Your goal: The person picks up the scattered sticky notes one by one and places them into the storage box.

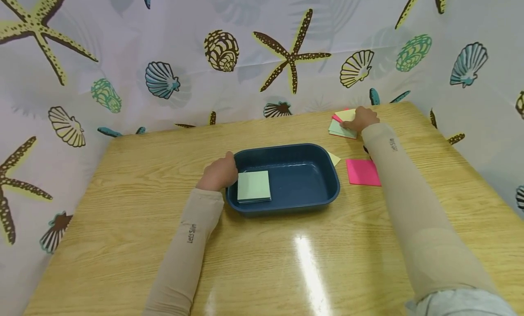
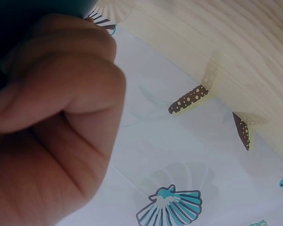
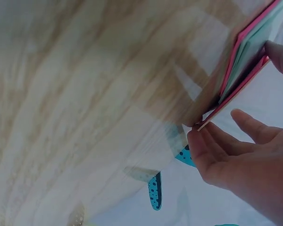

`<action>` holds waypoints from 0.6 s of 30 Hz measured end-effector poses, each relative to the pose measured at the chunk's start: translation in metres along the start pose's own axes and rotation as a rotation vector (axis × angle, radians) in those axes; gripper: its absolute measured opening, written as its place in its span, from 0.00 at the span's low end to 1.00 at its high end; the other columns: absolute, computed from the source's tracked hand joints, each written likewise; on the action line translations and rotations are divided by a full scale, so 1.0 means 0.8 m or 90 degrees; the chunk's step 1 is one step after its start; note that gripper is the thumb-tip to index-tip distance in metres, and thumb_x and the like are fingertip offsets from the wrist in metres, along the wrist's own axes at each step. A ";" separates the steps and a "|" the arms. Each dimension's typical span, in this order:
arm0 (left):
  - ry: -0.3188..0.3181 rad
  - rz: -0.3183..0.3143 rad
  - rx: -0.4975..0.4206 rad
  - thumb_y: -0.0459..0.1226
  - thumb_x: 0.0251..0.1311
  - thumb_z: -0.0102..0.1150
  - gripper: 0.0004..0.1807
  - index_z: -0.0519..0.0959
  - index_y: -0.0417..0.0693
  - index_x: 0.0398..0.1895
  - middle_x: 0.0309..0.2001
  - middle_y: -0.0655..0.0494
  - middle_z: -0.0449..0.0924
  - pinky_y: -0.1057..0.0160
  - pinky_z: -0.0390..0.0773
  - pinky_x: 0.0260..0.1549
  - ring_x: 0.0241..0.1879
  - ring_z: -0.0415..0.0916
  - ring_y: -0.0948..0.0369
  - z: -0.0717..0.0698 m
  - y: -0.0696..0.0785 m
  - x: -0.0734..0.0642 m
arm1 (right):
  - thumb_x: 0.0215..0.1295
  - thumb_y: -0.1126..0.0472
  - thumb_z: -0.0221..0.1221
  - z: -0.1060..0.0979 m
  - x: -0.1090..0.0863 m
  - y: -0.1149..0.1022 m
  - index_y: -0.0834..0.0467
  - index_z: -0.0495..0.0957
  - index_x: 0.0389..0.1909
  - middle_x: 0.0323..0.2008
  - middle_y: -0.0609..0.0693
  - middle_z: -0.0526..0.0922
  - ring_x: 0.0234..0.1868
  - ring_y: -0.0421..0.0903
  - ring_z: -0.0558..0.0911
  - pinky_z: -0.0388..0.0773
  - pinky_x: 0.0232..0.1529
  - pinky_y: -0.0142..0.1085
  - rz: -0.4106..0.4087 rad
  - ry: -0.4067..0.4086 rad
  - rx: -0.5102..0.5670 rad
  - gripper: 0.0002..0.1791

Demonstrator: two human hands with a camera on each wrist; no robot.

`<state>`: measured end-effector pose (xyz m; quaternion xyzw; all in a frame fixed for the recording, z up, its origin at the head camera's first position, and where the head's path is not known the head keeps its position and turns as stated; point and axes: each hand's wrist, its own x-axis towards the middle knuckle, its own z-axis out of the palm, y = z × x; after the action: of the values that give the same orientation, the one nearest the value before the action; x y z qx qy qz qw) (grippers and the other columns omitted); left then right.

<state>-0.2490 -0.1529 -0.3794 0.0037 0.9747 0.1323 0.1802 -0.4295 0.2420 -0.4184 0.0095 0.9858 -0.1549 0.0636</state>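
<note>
A dark blue plastic tub sits mid-table, and my left hand grips its left rim. In the left wrist view the fingers of that hand are curled at the tub's dark wall. Inside the tub, at its left end, lies a stack of pale green sticky notes. At the back right my right hand pinches a pale yellow and pink sticky note pad between thumb and fingers. Beneath that pad, pale green sticky notes with a pink edge lie on the table.
A bright pink sticky note pad lies right of the tub. A pale yellow sticky note pad is partly hidden behind the tub's right end. Something dark shows beside my right sleeve. A shell-print cloth borders the wooden table.
</note>
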 end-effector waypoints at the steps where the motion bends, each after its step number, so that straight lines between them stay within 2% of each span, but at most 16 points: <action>1: -0.001 -0.001 0.000 0.35 0.72 0.38 0.26 0.53 0.32 0.69 0.53 0.35 0.76 0.49 0.77 0.45 0.42 0.78 0.49 0.000 0.001 0.000 | 0.63 0.44 0.57 -0.001 -0.001 0.000 0.74 0.68 0.46 0.43 0.70 0.74 0.48 0.68 0.69 0.68 0.48 0.56 0.002 -0.001 -0.002 0.33; 9: -0.005 -0.010 -0.002 0.35 0.72 0.38 0.27 0.52 0.32 0.70 0.53 0.35 0.76 0.49 0.76 0.46 0.42 0.78 0.49 0.002 0.002 0.001 | 0.62 0.43 0.57 -0.006 -0.011 0.002 0.74 0.65 0.53 0.49 0.71 0.71 0.52 0.69 0.66 0.64 0.52 0.58 0.004 -0.002 -0.002 0.37; 14: -0.004 -0.004 0.004 0.35 0.72 0.37 0.28 0.50 0.32 0.71 0.54 0.35 0.75 0.48 0.76 0.47 0.43 0.78 0.49 0.002 0.002 0.001 | 0.60 0.43 0.56 -0.012 -0.023 0.004 0.75 0.63 0.55 0.52 0.73 0.69 0.54 0.71 0.63 0.63 0.51 0.59 0.009 0.008 0.029 0.39; 18: -0.004 -0.001 0.000 0.35 0.72 0.36 0.28 0.49 0.32 0.71 0.55 0.34 0.75 0.49 0.76 0.46 0.43 0.77 0.49 0.002 0.000 0.002 | 0.60 0.41 0.55 -0.021 -0.033 0.002 0.73 0.59 0.62 0.59 0.73 0.64 0.57 0.71 0.60 0.62 0.54 0.61 0.013 0.006 0.071 0.43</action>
<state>-0.2502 -0.1523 -0.3811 0.0036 0.9741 0.1319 0.1837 -0.4052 0.2488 -0.3994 0.0242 0.9757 -0.2092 0.0599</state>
